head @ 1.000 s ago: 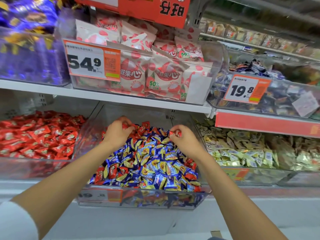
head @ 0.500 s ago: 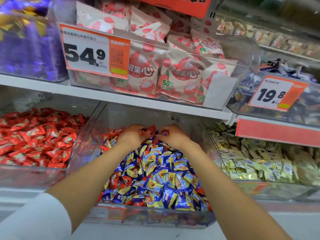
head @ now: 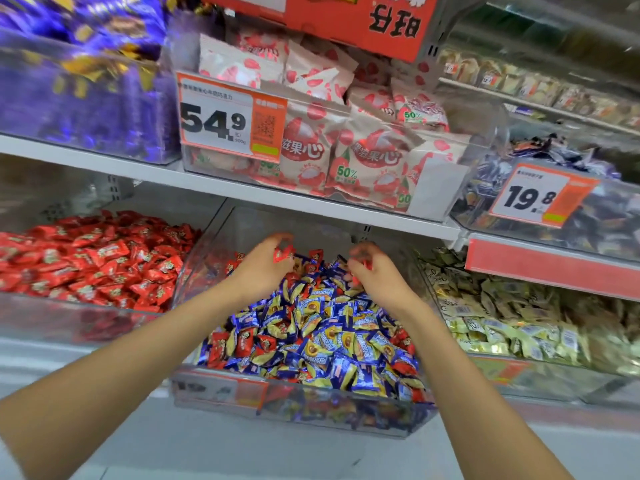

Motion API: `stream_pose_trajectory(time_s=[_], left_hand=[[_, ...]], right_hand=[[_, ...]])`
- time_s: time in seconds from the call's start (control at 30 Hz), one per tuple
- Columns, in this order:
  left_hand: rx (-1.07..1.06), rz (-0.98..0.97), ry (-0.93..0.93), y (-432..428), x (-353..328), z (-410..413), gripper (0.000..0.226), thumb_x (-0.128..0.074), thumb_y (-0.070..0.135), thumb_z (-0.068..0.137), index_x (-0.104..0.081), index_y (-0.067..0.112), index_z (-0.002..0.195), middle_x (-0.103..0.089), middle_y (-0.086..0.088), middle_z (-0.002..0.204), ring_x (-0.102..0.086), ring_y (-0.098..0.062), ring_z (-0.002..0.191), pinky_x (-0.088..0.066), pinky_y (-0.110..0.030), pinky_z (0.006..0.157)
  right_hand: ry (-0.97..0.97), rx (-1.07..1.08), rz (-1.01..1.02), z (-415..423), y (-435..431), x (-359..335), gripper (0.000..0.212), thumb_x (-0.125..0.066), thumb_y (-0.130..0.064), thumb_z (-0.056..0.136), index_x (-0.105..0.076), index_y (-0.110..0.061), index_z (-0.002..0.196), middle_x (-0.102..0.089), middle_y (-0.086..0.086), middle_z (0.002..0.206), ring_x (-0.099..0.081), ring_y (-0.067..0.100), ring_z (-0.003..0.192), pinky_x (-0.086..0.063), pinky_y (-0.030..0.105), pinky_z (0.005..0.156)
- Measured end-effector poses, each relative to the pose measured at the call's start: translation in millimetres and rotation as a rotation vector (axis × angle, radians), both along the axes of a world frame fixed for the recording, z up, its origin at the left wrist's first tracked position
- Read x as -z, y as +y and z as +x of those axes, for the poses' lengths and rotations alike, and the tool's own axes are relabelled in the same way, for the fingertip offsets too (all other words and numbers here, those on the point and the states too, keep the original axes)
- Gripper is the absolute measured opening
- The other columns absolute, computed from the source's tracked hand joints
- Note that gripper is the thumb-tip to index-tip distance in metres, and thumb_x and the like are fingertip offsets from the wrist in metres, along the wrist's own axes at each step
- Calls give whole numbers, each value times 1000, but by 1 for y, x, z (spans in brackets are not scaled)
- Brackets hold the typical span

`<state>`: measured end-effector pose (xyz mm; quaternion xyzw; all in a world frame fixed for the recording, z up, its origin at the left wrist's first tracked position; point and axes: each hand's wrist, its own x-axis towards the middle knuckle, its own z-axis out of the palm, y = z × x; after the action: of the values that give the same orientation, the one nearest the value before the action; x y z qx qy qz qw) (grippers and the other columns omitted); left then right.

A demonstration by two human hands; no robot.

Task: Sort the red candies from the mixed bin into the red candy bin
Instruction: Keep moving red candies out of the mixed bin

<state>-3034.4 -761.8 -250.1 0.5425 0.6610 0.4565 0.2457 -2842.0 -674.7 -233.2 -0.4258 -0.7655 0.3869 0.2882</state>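
The left hand (head: 258, 271) has its grip closed on a red candy (head: 283, 253), pinched at the fingertips just above the back part of the mixed bin (head: 304, 410). The right hand (head: 381, 278) is near it, also over the back of the bin. Its fingers are curled and its grip appears closed on a second red candy (head: 361, 267), though blur makes this less sure.

The mixed bin stands at the front edge of the lower shelf (head: 346, 213) and holds mostly blue and yellow candies (head: 322, 341). Several loose red candies (head: 242, 344) show among them, near the left wall, the right wall and the back. The red candy bin (head: 79, 327) is just beside it on the left and already heaped.

The task seems to be in progress. The candies in hand have not yet gone across, and many red ones are left to pick out.
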Motion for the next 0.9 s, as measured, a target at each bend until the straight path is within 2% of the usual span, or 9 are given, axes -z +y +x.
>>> stream_pose_trajectory(time_s=[0.1,0.2,0.33,0.47,0.57,0.63,0.7,0.77,0.9], left_hand=[[10,-6,8,-25,-7,-5,12,-54,22,95,-60,16,105,-63,-2,87,-41,-13,49,-35,-22,47],[-2,-44,31,-47,-4,-3,22,-68,28,86,-60,8,89,-57,5,72,-40,-6,50,-33,-23,56],[47,-139,162,-59,19,0,25,-77,26,78,-57,12,82,-62,1,83,-56,-19,79,-36,-23,63],[139,-327,221,-60,28,-3,19,-78,25,77,-62,19,85,-62,4,100,-54,-12,92,-40,-23,72],[170,-396,279,-60,33,-4,11,-75,20,80,-65,24,81,-69,2,98,-58,-10,79,-40,-12,62],[120,-354,237,-58,32,-4,10,-72,22,83,-66,21,75,-71,-5,91,-56,-14,69,-38,-16,54],[39,-239,205,-57,26,-2,13,-68,25,86,-68,13,81,-65,-5,88,-54,-17,78,-34,-21,58],[-56,-119,132,-59,18,0,20,-64,26,90,-65,7,94,-62,0,93,-52,-15,82,-32,-25,61],[-193,34,-18,-59,15,1,18,-59,21,94,-56,4,99,-49,6,67,-35,-10,45,-26,-19,42]], right_hand=[[71,-29,-97,-6,-10,-2,25,-42,-6,101,-50,-15,123,-55,8,110,-63,22,86,-58,30,69],[-15,-75,-31,-12,-19,0,28,-42,-8,101,-60,-17,120,-58,1,113,-56,8,79,-46,19,59],[-15,-74,9,-11,-28,-2,23,-47,-12,100,-66,-21,109,-59,-7,93,-53,5,72,-45,21,60],[-78,-122,28,-3,-35,-4,23,-48,-14,99,-69,-25,101,-63,-1,85,-54,10,71,-44,21,63],[-99,-135,33,4,-39,-3,24,-48,-13,99,-70,-24,101,-62,-4,80,-53,4,62,-42,16,57],[-85,-121,46,9,-40,-2,25,-48,-13,99,-70,-25,95,-65,-5,83,-61,0,65,-41,13,54],[-75,-93,54,12,-40,-2,24,-48,-14,99,-69,-25,96,-66,-8,90,-67,4,75,-41,12,55],[-49,-75,58,13,-41,-4,21,-49,-15,99,-69,-16,104,-62,-10,86,-62,-7,64,-40,8,53],[-31,-57,95,5,-38,-4,17,-57,-21,96,-70,-12,100,-59,-2,77,-51,-5,54,-39,5,50]])
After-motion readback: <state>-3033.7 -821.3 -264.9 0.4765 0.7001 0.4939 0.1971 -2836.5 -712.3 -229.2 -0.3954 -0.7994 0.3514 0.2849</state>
